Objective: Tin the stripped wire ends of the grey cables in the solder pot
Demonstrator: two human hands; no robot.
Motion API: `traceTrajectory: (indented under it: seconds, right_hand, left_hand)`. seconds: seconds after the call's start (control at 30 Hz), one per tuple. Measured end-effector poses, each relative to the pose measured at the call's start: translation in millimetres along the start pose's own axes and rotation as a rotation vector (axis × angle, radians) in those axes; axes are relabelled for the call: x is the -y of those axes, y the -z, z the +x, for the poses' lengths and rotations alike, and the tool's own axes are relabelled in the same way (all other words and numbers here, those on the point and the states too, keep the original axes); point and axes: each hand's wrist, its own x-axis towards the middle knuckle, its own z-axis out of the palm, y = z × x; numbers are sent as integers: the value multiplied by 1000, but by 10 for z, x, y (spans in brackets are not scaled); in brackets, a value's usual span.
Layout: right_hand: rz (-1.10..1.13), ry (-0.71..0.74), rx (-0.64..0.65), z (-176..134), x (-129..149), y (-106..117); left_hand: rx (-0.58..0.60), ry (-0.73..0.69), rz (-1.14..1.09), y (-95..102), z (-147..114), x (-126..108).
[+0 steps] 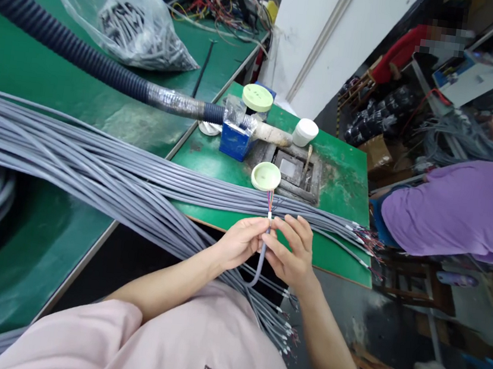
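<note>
A grey multi-core cable [260,265] stands upright between my hands, with a white sleeve at its stripped end and thin red, blue and other coloured wires [270,199] fanning upward. My left hand [241,244] pinches it just below the white sleeve. On the other side, my right hand [293,251] grips the same cable with thumb and forefinger, its remaining fingers partly spread. Just beyond the wire tips is a shallow pale-green dish [266,177]. Behind my hands, a long bundle of grey cables [149,175] crosses the green bench.
Beyond the dish, a square heated-looking pot [291,169] is set in the bench, with a stick in it. A black corrugated hose [86,63] ends at a blue block [235,141]. A white tub [305,132] stands behind. One person in purple [454,210] is at right.
</note>
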Motion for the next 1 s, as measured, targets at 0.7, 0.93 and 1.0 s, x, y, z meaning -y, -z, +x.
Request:
traceTrajectory:
  seconds: [0.7,0.93,1.0]
  right_hand:
    - [192,-225,-145,237,23,100]
    - [384,-497,-146,561,-64,87]
    - [465,-519,-126,595,-89,59]
  left_hand:
    - [-95,-60,175,29,-21,17]
    - [-82,-47,267,-34,-63,44]
    - [-72,-45,276,-35,-75,40]
